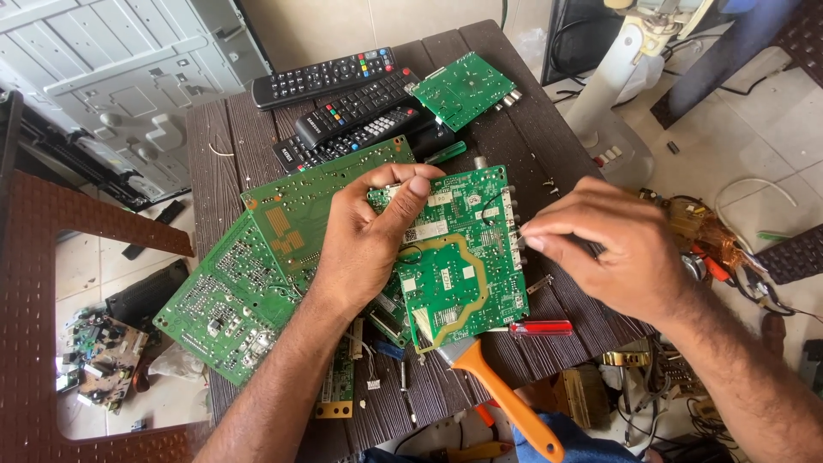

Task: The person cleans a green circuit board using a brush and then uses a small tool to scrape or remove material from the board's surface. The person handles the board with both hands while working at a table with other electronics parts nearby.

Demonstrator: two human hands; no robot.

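Left grip [369, 240] pinches board [459, 257] at its 10 o'clock corner, tilting it off the worktop [231, 137] for access. Right grip [613, 244], fingers pressed together on a thin tool, works the 3 o'clock edge. Remotes [343, 103] lie at 12.

A dark wooden slatted table [249, 137] carries the clutter: three black remote controls [324, 77] lie at its far side, a small green circuit board [463, 88] to their right, large green boards [231, 300] overlapping at the left, and a red-handled screwdriver [538, 327] plus an orange-handled tool [506, 403] at the near edge
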